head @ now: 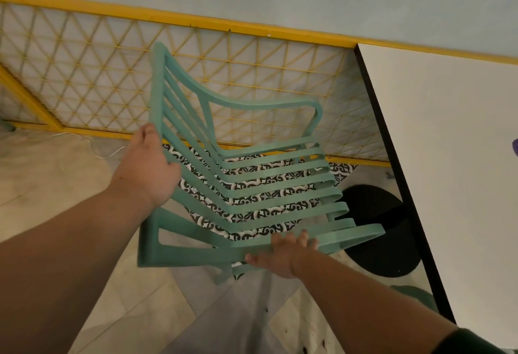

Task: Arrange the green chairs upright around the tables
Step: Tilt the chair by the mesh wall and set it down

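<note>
Just left of the white bench (448,157), the green chair (252,193) hangs tilted in both hands. The left hand (148,168) has its grip closed on the backrest edge, and the right hand (283,252) clasps the near armrest, likely to steady it for setting down upright facing the bench, beside the black pedestal base (384,235).

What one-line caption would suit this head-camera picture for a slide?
Both hands, left hand and right hand, grip a slatted green plastic chair beside a white black-edged table.
</note>
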The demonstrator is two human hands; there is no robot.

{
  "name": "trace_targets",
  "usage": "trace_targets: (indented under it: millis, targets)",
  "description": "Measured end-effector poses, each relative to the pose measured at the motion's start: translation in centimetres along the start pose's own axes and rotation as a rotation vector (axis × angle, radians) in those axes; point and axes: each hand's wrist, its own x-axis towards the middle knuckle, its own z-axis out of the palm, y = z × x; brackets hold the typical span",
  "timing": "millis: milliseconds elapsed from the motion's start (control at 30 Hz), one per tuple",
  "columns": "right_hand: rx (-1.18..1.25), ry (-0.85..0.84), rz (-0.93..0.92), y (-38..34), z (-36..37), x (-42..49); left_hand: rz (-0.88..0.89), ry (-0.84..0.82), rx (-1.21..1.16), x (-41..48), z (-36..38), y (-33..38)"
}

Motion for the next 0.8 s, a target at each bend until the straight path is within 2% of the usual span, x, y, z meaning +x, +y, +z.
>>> trace_targets:
  millis: [67,167,333,400,500,567,633,800]
  targets:
    - [-0.004,0.002,-0.060,0.8,-0.1,0.7,0.085,0.043,0.103,-0.3,-0.2,0.1]
    - [-0.147,-0.049,-0.133,2.7,-1.3,1.5,0.144,0.108,0.152,-1.1,-0.3,0.4]
    - [-0.090,0.015,-0.180,4.1,-0.9,1.9,0.004,-0.030,0.210,-4.7,0.8,0.2]
    - [-0.079,0.012,-0.201,4.1,-1.3,1.6,-0.026,-0.022,0.263,-7.0,1.7,-0.5]
    - [-0.050,0.018,-0.126,5.8,-2.7,0.6,-0.089,0.021,0.160,-8.9,2.0,-0.7]
    - [-0.193,0.005,-0.067,6.8,-3.4,-0.1,-0.111,0.043,0.106,-8.3,1.8,-0.4]
    - [-0.278,-0.002,-0.045,7.1,-3.5,-0.4,-0.088,0.043,0.121,-7.5,1.5,-0.1]
    - [-0.242,-0.001,-0.014,6.3,-3.7,-0.8,-0.065,0.014,0.149,-6.9,1.4,-0.5]
